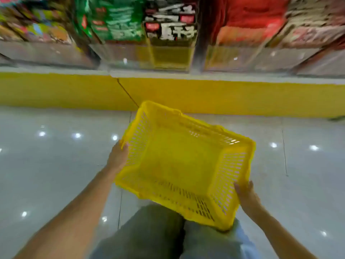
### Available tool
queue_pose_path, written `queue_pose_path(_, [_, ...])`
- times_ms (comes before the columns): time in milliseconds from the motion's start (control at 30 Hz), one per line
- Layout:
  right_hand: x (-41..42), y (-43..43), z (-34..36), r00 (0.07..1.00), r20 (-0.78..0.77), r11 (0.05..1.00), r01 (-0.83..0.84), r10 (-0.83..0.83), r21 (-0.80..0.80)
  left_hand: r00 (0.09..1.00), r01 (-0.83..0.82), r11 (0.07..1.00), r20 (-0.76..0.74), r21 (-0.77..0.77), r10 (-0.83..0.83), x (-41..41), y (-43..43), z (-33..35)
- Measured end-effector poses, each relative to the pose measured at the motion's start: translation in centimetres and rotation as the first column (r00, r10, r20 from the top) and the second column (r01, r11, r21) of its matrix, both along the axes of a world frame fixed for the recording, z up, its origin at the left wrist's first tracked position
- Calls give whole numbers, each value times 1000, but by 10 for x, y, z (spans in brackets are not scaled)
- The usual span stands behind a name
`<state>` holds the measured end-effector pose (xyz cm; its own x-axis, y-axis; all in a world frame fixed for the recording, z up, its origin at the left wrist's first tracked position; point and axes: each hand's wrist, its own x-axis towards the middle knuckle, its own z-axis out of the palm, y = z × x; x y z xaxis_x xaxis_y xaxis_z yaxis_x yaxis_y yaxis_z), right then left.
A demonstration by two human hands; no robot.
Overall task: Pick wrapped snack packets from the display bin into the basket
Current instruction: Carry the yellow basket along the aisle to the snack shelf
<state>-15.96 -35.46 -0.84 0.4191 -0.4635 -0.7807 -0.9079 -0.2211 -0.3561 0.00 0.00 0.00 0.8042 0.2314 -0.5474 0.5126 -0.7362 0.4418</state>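
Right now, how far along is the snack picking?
Done: nothing yet, the yellow basket is empty. In hand: the left hand and right hand grip its rim, holding it over the floor. Left: picking snack packets from the blurred display bins ahead.

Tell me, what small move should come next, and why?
Probably let the right hand release the basket and reach toward the display bins: both it and the left hand hold the empty basket, so neither can pick packets.
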Motion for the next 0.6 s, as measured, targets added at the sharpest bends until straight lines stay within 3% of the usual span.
queue_pose_path(67, [1,6,-25,993,57,994,107,-105,-19,998,-51,999,42,6,51,3,3,-19])
queue_pose_path(167, [5,0,-36,986,-15,985,168,-168,-38,991,-84,995,-98,60,89,10,13,-30])
queue_pose_path(233, [7,-7,-21,990,-32,990,138,-139,-32,977,-79,993,-190,91,95,11,22,-21])
queue_pose_path(333, [18,-3,25,980,-15,980,197,-197,36,969,-134,985,-192,109,153,-1,39,16])
queue_pose_path(600, [69,77,209,988,17,984,-154,156,-92,921,-370,921,-81,123,380,-73,146,201])
